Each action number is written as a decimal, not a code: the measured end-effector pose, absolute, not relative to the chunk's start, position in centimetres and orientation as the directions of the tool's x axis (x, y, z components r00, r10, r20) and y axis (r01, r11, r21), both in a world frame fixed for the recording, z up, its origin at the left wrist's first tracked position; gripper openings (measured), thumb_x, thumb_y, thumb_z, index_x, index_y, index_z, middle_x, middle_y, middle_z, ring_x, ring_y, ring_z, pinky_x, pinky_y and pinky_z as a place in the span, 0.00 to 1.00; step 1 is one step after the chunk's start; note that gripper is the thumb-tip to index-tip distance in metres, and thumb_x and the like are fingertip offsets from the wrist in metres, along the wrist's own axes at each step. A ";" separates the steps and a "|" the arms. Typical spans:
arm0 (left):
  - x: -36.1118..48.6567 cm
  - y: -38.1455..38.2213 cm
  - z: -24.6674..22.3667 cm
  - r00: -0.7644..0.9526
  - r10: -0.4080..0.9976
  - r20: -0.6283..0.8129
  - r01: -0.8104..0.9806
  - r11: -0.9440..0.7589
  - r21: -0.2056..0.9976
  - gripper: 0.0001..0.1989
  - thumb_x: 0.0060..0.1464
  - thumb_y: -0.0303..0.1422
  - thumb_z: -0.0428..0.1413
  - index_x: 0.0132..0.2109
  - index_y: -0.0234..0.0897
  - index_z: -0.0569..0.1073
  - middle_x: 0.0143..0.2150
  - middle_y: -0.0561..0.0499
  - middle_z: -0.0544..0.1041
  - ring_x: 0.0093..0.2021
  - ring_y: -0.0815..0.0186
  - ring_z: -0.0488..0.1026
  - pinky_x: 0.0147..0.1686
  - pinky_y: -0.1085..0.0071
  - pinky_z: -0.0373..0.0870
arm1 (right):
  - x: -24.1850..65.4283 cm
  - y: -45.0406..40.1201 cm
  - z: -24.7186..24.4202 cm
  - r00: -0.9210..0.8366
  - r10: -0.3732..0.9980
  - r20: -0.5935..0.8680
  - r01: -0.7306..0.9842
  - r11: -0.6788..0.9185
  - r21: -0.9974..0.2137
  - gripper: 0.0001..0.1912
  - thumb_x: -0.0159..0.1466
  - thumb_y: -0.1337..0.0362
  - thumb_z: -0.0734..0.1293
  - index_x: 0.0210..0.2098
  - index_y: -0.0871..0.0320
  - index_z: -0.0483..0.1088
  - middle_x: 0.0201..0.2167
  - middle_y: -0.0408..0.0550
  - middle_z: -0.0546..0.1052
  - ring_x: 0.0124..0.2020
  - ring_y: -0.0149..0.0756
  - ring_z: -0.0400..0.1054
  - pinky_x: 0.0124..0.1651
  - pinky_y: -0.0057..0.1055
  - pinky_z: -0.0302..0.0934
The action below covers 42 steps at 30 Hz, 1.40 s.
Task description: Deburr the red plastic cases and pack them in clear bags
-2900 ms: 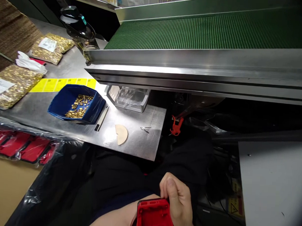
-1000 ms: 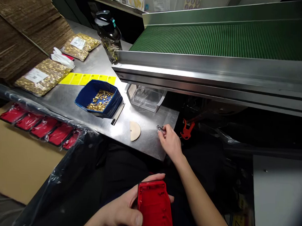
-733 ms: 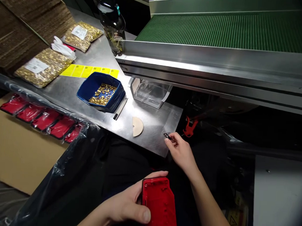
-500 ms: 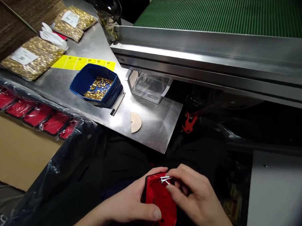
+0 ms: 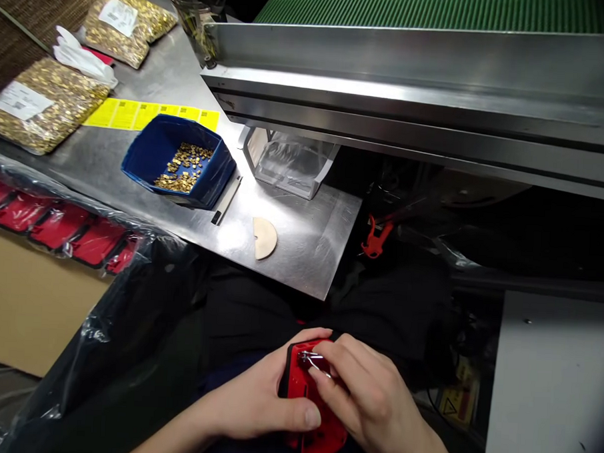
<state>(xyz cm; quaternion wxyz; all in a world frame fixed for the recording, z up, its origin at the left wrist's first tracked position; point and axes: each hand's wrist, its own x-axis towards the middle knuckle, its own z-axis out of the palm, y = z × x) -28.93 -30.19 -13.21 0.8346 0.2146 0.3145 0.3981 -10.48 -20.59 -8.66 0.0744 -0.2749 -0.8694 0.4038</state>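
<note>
Fingers of the right hand [image 5: 374, 396] are pinched around a little silver tool [image 5: 312, 357], its tip right at the far end of the red case [image 5: 322, 448]. Left hand [image 5: 252, 399] has that case gripped from the left, thumb over the near part, and it's all on the near side of the metal table [image 5: 308, 253]. Up on the table there's a pale half-disc [image 5: 265, 239], with a blue bin [image 5: 218, 181] of gold bits [image 5: 181, 174] farther left. Orange clip-looking thing [image 5: 376, 238] sits just right of the table.
</note>
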 end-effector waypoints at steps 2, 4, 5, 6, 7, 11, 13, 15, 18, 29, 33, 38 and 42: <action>-28.9 -30.2 -13.2 0.480 0.798 -0.365 -0.511 0.592 0.623 0.49 0.55 0.47 0.67 0.73 0.41 0.50 0.65 0.36 0.68 0.62 0.46 0.69 0.62 0.47 0.64 | -10.5 -20.5 -8.7 -0.835 0.547 -0.059 0.397 0.525 -0.753 0.07 0.72 0.68 0.62 0.47 0.57 0.70 0.35 0.47 0.74 0.33 0.35 0.68 0.36 0.32 0.63; -28.9 -30.2 -13.3 0.473 0.803 -0.363 -0.482 0.580 0.657 0.48 0.56 0.49 0.67 0.73 0.40 0.51 0.64 0.37 0.68 0.63 0.46 0.68 0.62 0.47 0.64 | -10.4 -20.4 -8.8 -0.835 0.550 -0.035 0.376 0.521 -0.766 0.08 0.73 0.69 0.61 0.49 0.58 0.70 0.35 0.47 0.74 0.33 0.35 0.67 0.36 0.32 0.63; -28.9 -30.2 -13.3 0.466 0.808 -0.360 -0.464 0.569 0.679 0.47 0.56 0.49 0.66 0.73 0.40 0.52 0.64 0.37 0.68 0.64 0.46 0.67 0.63 0.47 0.63 | -10.3 -20.4 -8.8 -0.837 0.546 -0.034 0.370 0.520 -0.770 0.08 0.73 0.69 0.61 0.49 0.58 0.70 0.36 0.47 0.74 0.34 0.35 0.67 0.37 0.32 0.63; -28.9 -30.2 -13.3 0.460 0.813 -0.356 -0.446 0.559 0.699 0.46 0.56 0.49 0.66 0.72 0.40 0.53 0.64 0.38 0.68 0.64 0.47 0.66 0.64 0.48 0.62 | -10.3 -20.3 -8.9 -0.840 0.541 -0.037 0.368 0.518 -0.772 0.08 0.73 0.69 0.61 0.48 0.58 0.70 0.36 0.47 0.74 0.34 0.35 0.68 0.37 0.31 0.63; -28.9 -30.2 -13.3 0.453 0.818 -0.355 -0.429 0.549 0.717 0.45 0.57 0.49 0.66 0.72 0.41 0.54 0.64 0.39 0.68 0.65 0.47 0.66 0.65 0.48 0.62 | -10.2 -20.2 -8.9 -0.842 0.538 -0.043 0.369 0.516 -0.773 0.07 0.73 0.69 0.61 0.48 0.58 0.70 0.36 0.47 0.74 0.35 0.35 0.68 0.38 0.31 0.63; -28.9 -30.0 -13.4 0.451 0.820 -0.353 -0.404 0.540 0.738 0.43 0.58 0.48 0.66 0.71 0.41 0.56 0.61 0.42 0.70 0.62 0.51 0.67 0.65 0.52 0.62 | -9.8 -20.2 -9.1 -0.844 0.531 -0.081 0.382 0.487 -0.785 0.07 0.74 0.68 0.61 0.47 0.59 0.70 0.36 0.47 0.73 0.35 0.34 0.67 0.39 0.31 0.62; -28.7 -29.8 -13.4 0.460 0.821 -0.340 -0.418 0.538 0.732 0.40 0.59 0.48 0.65 0.70 0.41 0.58 0.59 0.43 0.71 0.59 0.52 0.68 0.62 0.54 0.64 | -9.8 -20.2 -9.1 -0.844 0.528 -0.091 0.384 0.477 -0.791 0.08 0.74 0.68 0.60 0.47 0.59 0.71 0.36 0.47 0.73 0.36 0.34 0.67 0.40 0.31 0.62; -28.6 -29.8 -13.5 0.462 0.822 -0.333 -0.437 0.538 0.721 0.38 0.60 0.48 0.64 0.69 0.41 0.60 0.58 0.43 0.71 0.58 0.53 0.69 0.60 0.55 0.65 | -9.7 -20.1 -9.3 -0.848 0.522 -0.095 0.371 0.455 -0.810 0.09 0.74 0.68 0.60 0.48 0.58 0.72 0.36 0.47 0.74 0.36 0.34 0.67 0.41 0.31 0.62; -28.5 -30.0 -13.7 0.474 0.799 -0.370 -0.470 0.585 0.661 0.39 0.60 0.47 0.64 0.70 0.41 0.59 0.59 0.42 0.71 0.58 0.54 0.69 0.58 0.57 0.66 | -9.3 -19.3 -10.3 -0.802 0.578 -0.155 0.363 0.264 -0.894 0.09 0.74 0.64 0.62 0.49 0.54 0.74 0.37 0.45 0.75 0.37 0.32 0.69 0.41 0.28 0.63; -29.4 -30.6 -14.5 0.551 0.710 -0.438 -0.565 0.704 0.431 0.50 0.55 0.47 0.67 0.75 0.38 0.51 0.66 0.35 0.70 0.65 0.44 0.68 0.65 0.46 0.60 | -14.0 -14.5 -20.2 -0.434 0.871 -0.231 0.646 0.122 -0.754 0.11 0.68 0.59 0.67 0.48 0.56 0.71 0.36 0.44 0.74 0.31 0.31 0.67 0.36 0.27 0.61; -29.5 -31.0 -14.8 0.526 0.719 -0.455 -0.577 0.694 0.431 0.48 0.56 0.48 0.66 0.74 0.38 0.53 0.65 0.34 0.71 0.64 0.43 0.69 0.65 0.44 0.59 | -13.6 -14.9 -18.3 -0.442 0.856 -0.268 0.624 0.079 -0.777 0.08 0.69 0.58 0.67 0.43 0.55 0.74 0.33 0.43 0.73 0.30 0.31 0.65 0.35 0.27 0.59; -29.3 -31.0 -14.7 0.484 0.752 -0.448 -0.584 0.659 0.474 0.45 0.55 0.50 0.67 0.72 0.40 0.58 0.63 0.38 0.71 0.61 0.47 0.70 0.61 0.51 0.64 | -10.3 -17.0 -11.5 -0.606 0.716 -0.346 0.488 -0.010 -0.873 0.09 0.70 0.56 0.67 0.43 0.51 0.77 0.34 0.42 0.73 0.31 0.28 0.65 0.32 0.25 0.59; -28.8 -30.1 -14.2 0.488 0.783 -0.386 -0.597 0.622 0.506 0.39 0.58 0.49 0.65 0.70 0.41 0.62 0.61 0.41 0.71 0.56 0.54 0.72 0.55 0.61 0.68 | -9.6 -19.0 -9.1 -0.742 0.600 -0.299 0.469 0.146 -0.871 0.12 0.70 0.61 0.68 0.53 0.48 0.75 0.33 0.41 0.70 0.32 0.27 0.64 0.35 0.24 0.59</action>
